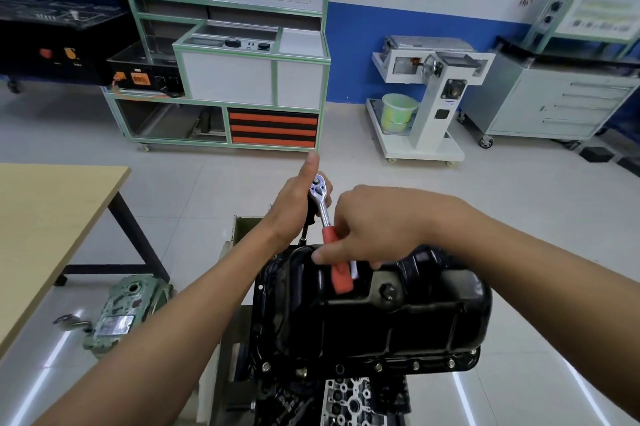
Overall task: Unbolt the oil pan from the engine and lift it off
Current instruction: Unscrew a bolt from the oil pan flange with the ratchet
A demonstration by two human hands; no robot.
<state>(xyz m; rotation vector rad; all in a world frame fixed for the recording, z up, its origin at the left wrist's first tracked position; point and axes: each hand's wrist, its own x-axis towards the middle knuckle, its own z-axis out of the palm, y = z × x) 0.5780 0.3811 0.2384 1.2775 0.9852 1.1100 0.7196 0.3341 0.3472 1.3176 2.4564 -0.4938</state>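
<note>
The glossy black oil pan (415, 314) sits upside-up on the engine (349, 398), with several bolts along its near flange and a drain plug on its side. A ratchet wrench (323, 214) with a chrome head and red handle stands over the pan's far left edge on a black extension and socket. My left hand (294, 207) steadies the ratchet head and extension, thumb pointing up. My right hand (374, 221) grips the red handle above the pan. The socket's tip and the bolt under it are hidden.
A wooden table (52, 224) stands at the left, with a green metal housing (124, 314) on the floor beside it. Across the tiled floor are a green-framed training bench (242, 79), a white machine stand with a green bucket (398, 112), and a grey drawer cabinet (554, 103).
</note>
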